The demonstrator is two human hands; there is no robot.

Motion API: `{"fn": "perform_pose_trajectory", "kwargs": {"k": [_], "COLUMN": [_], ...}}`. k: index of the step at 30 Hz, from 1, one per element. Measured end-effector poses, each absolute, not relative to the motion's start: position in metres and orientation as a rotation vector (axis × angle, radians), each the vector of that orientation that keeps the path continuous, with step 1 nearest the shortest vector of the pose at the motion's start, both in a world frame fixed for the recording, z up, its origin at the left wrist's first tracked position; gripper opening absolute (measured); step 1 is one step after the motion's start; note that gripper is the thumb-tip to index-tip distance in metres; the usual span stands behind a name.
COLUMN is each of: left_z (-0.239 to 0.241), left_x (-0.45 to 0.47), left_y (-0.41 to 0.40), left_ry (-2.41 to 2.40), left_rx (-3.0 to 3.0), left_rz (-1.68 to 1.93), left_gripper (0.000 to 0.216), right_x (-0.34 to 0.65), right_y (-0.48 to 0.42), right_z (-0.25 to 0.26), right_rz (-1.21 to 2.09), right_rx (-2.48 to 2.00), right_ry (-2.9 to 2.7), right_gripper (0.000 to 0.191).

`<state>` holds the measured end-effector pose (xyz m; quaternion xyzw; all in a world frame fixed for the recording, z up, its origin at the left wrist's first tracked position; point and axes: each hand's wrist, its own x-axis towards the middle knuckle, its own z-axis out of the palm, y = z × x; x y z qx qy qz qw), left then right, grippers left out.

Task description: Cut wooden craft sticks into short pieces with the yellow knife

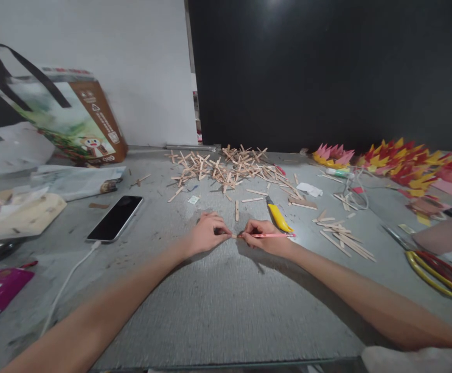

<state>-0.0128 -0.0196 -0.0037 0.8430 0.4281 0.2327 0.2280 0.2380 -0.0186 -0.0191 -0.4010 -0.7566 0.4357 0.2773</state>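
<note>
A black panel stands behind the grey bench, along the right part of its far edge. At the far left corner of the bench there is a printed bag, and toward the far right corner lie folded paper shapes in red, yellow and pink. Near the middle of the far edge, a heap of crossed sticks is spread. Scissors lie near the right edge, and a phone lies on the left part.

Both hands work at the middle of the bench, well apart from the near edge. The left hand has its thumb and forefinger nearly closed, and they pinch a short stick. The right hand closes its fingers around a pink pencil, just beside a yellow knife. The short stick is between the two hands; whether the pencil tip touches it, I cannot tell.

In my judgement, the step in hand is the marking of this stick. The next move calls for a firm left pinch and a small, exact stroke.
</note>
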Motion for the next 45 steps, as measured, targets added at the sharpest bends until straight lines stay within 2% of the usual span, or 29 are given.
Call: {"fn": "perform_pose_trajectory", "kwargs": {"k": [10,17,26,29,33,35,37,38,42,45], "left_z": [-0.007,-0.002,-0.004,-0.006,-0.007,-0.006,-0.005,-0.006,-0.011,-0.013], "left_x": [-0.013,-0.012,-0.013,-0.013,-0.009,-0.003,0.005,0.009,0.019,0.019], "left_y": [-0.019,-0.022,-0.022,-0.023,-0.033,-0.042,-0.052,-0.058,-0.07,-0.068], "left_ry": [1.166,1.135,1.082,1.112,1.528,1.749,1.835,1.847,1.799,1.764], "left_rx": [2.362,2.377,2.353,2.384,2.375,2.344,2.354,2.368,2.408,2.354], "left_rz": [0.653,0.674,0.736,0.771,0.907,0.915,0.842,0.791,0.699,0.737], "left_gripper": [0.019,0.012,0.015,0.016,0.03,0.027,0.019,0.023,0.049,0.062], "right_x": [0.241,0.243,0.247,0.254,0.263,0.269,0.278,0.283,0.301,0.312], "right_y": [-0.02,-0.014,-0.005,0.001,0.009,0.012,0.014,0.016,0.021,0.024], "right_z": [-0.011,-0.017,-0.013,-0.005,0.01,0.017,0.023,0.024,0.024,0.025], "right_rz": [1.155,1.056,0.617,0.504,0.337,0.141,-0.031,-0.082,-0.094,-0.009], "right_rx": [-1.021,-1.071,-1.093,-1.029,-1.022,-1.176,-1.399,-1.503,-1.761,-1.813], "right_ry": [-1.791,-1.735,-2.109,-2.336,-2.581,-2.671,-2.638,-2.594,-2.545,-2.593], "right_gripper": [0.032,0.032,0.016,0.025,0.039,0.045,0.035,0.031,0.042,0.03]}}
